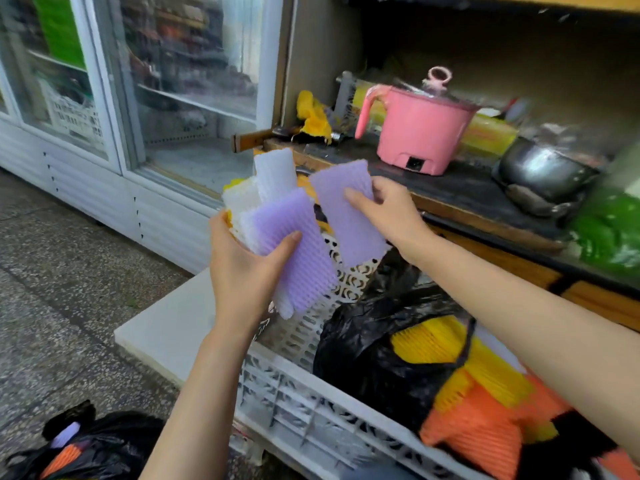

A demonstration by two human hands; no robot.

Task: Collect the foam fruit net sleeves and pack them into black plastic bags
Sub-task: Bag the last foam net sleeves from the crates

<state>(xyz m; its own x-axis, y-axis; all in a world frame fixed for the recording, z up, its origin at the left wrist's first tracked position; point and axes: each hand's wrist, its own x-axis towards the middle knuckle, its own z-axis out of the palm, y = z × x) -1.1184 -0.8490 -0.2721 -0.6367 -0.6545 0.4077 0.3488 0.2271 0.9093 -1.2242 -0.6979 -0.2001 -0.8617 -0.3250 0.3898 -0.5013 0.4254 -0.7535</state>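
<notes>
My left hand [242, 268] grips a stack of foam net sleeves [277, 216], white and yellow ones behind and a purple one in front. Just to the right, my right hand [388, 213] pinches a single purple sleeve [346, 220] by its upper edge, held close beside the stack. Below my hands a black plastic bag [374, 348] lies in a white plastic crate [311, 420], its mouth showing yellow sleeves [436, 344]. Orange sleeves [478, 427] spill beside it. A second black bag [97, 441] with purple and orange sleeves sits on the floor at bottom left.
A pink electric pot [422, 129] and a steel bowl [540, 171] stand on a dark wooden counter [460, 192] at right. A glass-door fridge [166, 98] fills the left background. A white perforated basket [346, 289] stands behind the bag. A white slab [166, 327] lies left of the crate.
</notes>
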